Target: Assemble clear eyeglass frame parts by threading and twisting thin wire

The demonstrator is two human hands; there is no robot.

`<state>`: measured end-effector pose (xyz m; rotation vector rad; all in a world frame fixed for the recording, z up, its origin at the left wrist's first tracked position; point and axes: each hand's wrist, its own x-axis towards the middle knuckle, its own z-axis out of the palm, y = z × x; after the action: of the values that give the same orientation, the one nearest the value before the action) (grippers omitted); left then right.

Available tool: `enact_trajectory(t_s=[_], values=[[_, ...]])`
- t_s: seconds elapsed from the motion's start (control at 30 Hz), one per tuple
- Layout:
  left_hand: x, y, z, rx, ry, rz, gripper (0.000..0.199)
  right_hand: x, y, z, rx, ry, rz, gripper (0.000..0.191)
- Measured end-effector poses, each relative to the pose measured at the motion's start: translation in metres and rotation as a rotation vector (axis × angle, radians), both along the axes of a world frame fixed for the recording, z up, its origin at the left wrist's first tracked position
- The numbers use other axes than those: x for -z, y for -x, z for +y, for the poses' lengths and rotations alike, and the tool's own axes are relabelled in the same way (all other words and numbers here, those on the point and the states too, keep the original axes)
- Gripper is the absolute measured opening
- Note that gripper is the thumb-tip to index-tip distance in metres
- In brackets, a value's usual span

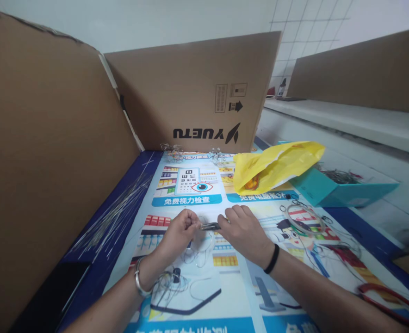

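Observation:
My right hand (244, 233) is closed around a pair of small pliers (209, 226), whose jaws point left. At the jaw tips, my left hand (181, 235) is closed in a pinch on thin wire (200, 264), which hangs in loose loops below the fingers. Exactly where the jaws grip is too small to make out. Nearer to me, a tangle of thin wire pieces (168, 289) lies on the printed sheet by my left wrist.
Straight wires (116, 210) lie at the left. Small wire shapes (217, 156) sit before the cardboard panel (190, 92). To the right are a yellow bag (281, 164), a teal box (332, 192) of metal pieces, a wire coil (324, 226) and a red-handled tool (381, 289).

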<state>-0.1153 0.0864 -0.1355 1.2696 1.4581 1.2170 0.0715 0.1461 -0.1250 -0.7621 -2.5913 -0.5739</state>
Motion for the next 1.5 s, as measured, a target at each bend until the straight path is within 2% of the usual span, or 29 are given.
enact_trajectory(t_s=[0.53, 0.83, 1.03, 1.3, 1.5], values=[[-0.009, -0.002, -0.001, -0.037, 0.099, -0.021, 0.014, 0.001, 0.002, -0.001, -0.016, 0.005, 0.002, 0.019], [-0.005, 0.007, 0.0, 0.086, 0.117, -0.075, 0.011, 0.003, 0.002, 0.0, -0.03, -0.003, -0.009, 0.021], [-0.008, 0.012, -0.001, 0.201, 0.15, -0.089, 0.011, 0.003, 0.003, -0.001, -0.066, -0.006, -0.005, 0.02], [-0.02, 0.009, -0.002, 0.199, 0.226, -0.074, 0.012, 0.003, 0.003, -0.002, -0.099, -0.008, -0.023, 0.016], [-0.018, 0.009, -0.002, 0.209, 0.229, -0.062, 0.012, 0.003, 0.003, -0.002, -0.086, -0.002, -0.042, 0.019]])
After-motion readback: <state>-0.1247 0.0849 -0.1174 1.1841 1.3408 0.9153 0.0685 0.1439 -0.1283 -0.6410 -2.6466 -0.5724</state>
